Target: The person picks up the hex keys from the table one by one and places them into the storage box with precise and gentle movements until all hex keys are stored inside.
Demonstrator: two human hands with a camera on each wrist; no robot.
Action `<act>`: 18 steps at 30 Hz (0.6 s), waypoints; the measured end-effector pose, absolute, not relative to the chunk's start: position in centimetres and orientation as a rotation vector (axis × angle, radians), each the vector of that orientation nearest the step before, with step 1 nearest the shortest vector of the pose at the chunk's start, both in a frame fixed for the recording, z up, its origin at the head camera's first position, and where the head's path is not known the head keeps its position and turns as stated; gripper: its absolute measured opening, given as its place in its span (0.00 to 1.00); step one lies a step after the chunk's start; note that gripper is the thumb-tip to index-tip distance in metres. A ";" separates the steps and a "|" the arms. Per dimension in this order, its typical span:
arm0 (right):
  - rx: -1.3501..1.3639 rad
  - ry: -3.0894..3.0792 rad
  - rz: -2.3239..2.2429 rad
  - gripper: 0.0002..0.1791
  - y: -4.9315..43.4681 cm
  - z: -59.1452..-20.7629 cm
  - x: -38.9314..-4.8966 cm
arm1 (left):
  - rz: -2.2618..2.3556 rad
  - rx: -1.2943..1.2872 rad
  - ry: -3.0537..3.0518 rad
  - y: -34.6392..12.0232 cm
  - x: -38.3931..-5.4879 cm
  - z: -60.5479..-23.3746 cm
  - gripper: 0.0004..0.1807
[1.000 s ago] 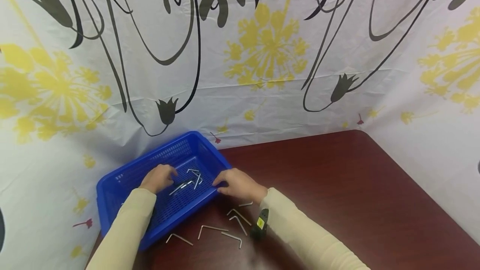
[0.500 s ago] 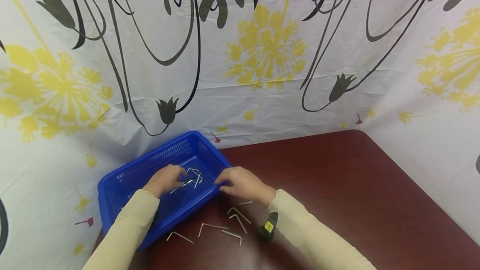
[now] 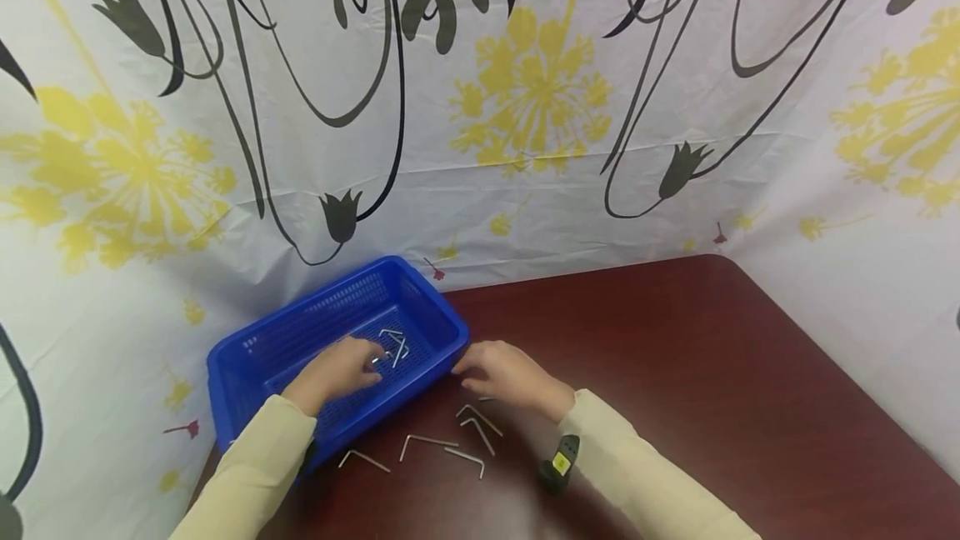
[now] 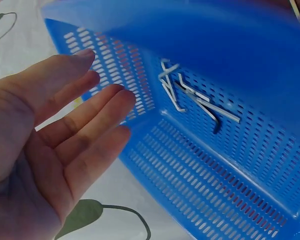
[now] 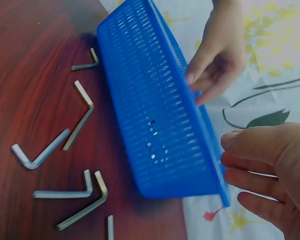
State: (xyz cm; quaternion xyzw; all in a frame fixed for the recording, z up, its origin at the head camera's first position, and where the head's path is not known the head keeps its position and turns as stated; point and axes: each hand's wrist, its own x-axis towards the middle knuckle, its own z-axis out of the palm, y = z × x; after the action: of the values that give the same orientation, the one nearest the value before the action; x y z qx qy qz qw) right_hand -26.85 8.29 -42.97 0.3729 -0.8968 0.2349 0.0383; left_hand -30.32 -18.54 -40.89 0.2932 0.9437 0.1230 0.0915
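A blue perforated plastic basket (image 3: 431, 307) stands at the table's left end, with several L-shaped hex keys (image 4: 217, 108) lying in a small heap on its floor. Over the basket hangs my left hand (image 3: 343, 369), fingers loosely bent, close to that heap. The left wrist view shows nothing in the left hand (image 4: 45, 170), its palm turned to the camera. At the basket's right corner is my right hand (image 3: 510, 373), holding nothing. Seen from the right wrist, the thumb and fingertips of the right hand (image 5: 290, 155) are right by the rim.
Several more hex keys (image 3: 431, 440) lie scattered on the dark red table (image 3: 637, 332) in front of the basket. Behind and beside it hangs a white cloth (image 3: 450, 232) with grey and yellow flowers. A dark strap with a yellow label (image 3: 561, 463) sits at my right wrist.
My left hand has moved right over the basket, nearer the heap of hex keys. The right hand has drawn slightly to the right, from overlapping the rim to beside the corner.
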 end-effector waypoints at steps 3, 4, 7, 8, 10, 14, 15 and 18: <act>1.117 -2.744 0.748 0.10 8.9 -44.1 -26.7 | 0.396 0.853 2.799 -18.5 -29.3 -40.8 0.13; 1.103 -2.746 0.764 0.09 9.2 -44.5 -26.7 | 0.405 0.858 2.800 -18.5 -29.0 -40.8 0.12; 1.063 -2.759 0.794 0.09 9.9 -45.9 -26.7 | 0.434 0.869 2.820 -18.5 -28.3 -41.0 0.12; 1.046 -2.766 0.805 0.08 10.1 -46.4 -26.8 | 0.440 0.883 2.830 -18.5 -28.0 -41.1 0.11; 1.010 -2.781 0.837 0.08 10.6 -47.3 -26.8 | 0.458 0.923 2.851 -18.5 -27.5 -41.4 0.11; 0.934 -2.813 0.883 0.08 11.1 -49.0 -26.9 | 0.467 0.960 2.919 -18.4 -26.1 -41.9 0.11; 0.920 -2.819 0.894 0.08 11.2 -49.4 -26.8 | 0.460 0.958 2.945 -18.3 -25.7 -42.0 0.12; 0.886 -2.837 0.917 0.08 11.4 -50.1 -26.7 | 0.412 0.924 3.035 -18.1 -24.4 -42.2 0.15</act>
State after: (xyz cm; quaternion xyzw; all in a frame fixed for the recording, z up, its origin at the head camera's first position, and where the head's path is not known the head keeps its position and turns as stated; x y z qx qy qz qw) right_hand -26.66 11.44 -50.15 0.2850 -0.9119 0.2949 0.0157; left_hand -24.45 -18.13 -42.24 0.2888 0.9483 0.1286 -0.0288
